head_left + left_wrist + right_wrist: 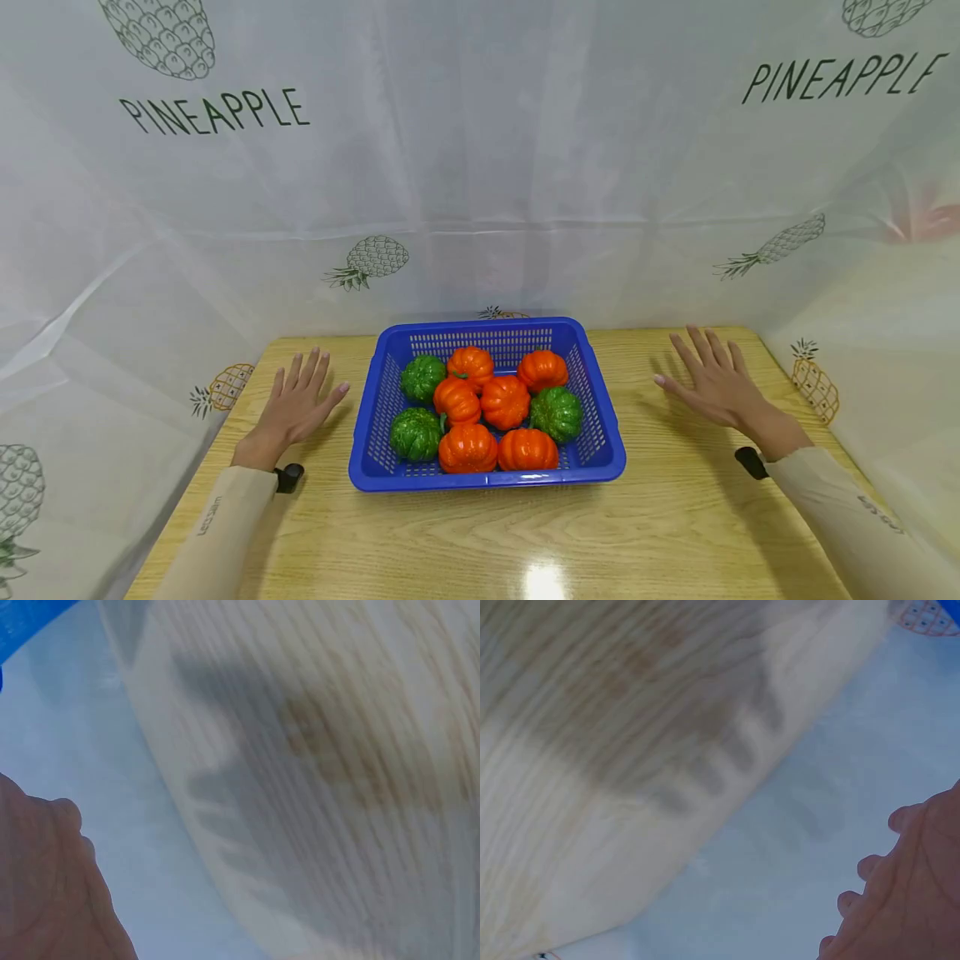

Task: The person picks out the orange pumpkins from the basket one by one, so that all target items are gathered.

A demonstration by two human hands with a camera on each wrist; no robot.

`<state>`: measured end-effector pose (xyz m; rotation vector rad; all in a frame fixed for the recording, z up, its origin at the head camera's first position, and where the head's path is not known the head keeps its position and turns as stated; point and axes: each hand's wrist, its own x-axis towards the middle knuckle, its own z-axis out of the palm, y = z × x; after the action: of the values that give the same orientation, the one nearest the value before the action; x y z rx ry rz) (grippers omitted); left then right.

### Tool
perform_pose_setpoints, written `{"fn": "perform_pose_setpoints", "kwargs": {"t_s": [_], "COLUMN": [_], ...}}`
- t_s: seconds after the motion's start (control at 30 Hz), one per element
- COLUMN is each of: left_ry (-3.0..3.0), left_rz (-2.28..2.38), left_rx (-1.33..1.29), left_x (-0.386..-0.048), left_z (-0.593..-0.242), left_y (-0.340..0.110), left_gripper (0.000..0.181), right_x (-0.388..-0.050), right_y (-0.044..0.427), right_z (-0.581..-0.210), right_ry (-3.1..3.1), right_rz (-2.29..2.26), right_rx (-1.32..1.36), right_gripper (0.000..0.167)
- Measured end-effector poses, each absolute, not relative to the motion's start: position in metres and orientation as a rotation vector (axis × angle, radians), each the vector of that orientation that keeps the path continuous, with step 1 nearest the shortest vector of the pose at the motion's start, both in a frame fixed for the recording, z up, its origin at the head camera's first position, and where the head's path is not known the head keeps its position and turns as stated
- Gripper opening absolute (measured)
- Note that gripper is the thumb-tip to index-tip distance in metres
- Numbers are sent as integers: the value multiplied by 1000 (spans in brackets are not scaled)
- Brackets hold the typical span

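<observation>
A blue plastic basket (487, 480) stands on the wooden table, with several orange pumpkins (505, 402) and three green pumpkins (557, 414) inside. To its left my left hand (296, 404) hovers palm down, fingers straight and spread, apart from the basket. My right hand (712, 383) is held out the same way on the basket's right, also holding nothing. Both wrist views show part of a palm, the left hand (49, 885) and the right hand (915, 885), with hand shadows cast on the wood.
The pale wooden table (420, 542) ends just behind the basket. A whitish sheet (480, 167) printed with pineapples hangs at the back and down both sides. Dark wrist straps (288, 477) sit at the cuffs of the beige sleeves.
</observation>
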<state>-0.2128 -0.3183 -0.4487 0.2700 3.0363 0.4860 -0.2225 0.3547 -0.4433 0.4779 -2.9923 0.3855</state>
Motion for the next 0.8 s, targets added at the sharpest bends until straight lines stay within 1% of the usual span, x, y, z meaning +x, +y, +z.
{"fn": "perform_pose_setpoints", "kwargs": {"t_s": [0.27, 0.5, 0.8], "left_ry": [3043, 3057, 2961], "left_rz": [505, 539, 671], "left_rx": [308, 369, 389], "left_x": [-214, -217, -210], "left_z": [-443, -444, -421], "left_y": [-314, -312, -289], "left_gripper": [91, 90, 82], "right_x": [-220, -213, -203], "right_y": [339, 316, 281], "right_z": [-428, -408, -391], "right_ry": [-2945, -2912, -2837], "right_rz": [347, 319, 228], "right_rx": [556, 627, 788], "right_gripper": [90, 91, 92]}}
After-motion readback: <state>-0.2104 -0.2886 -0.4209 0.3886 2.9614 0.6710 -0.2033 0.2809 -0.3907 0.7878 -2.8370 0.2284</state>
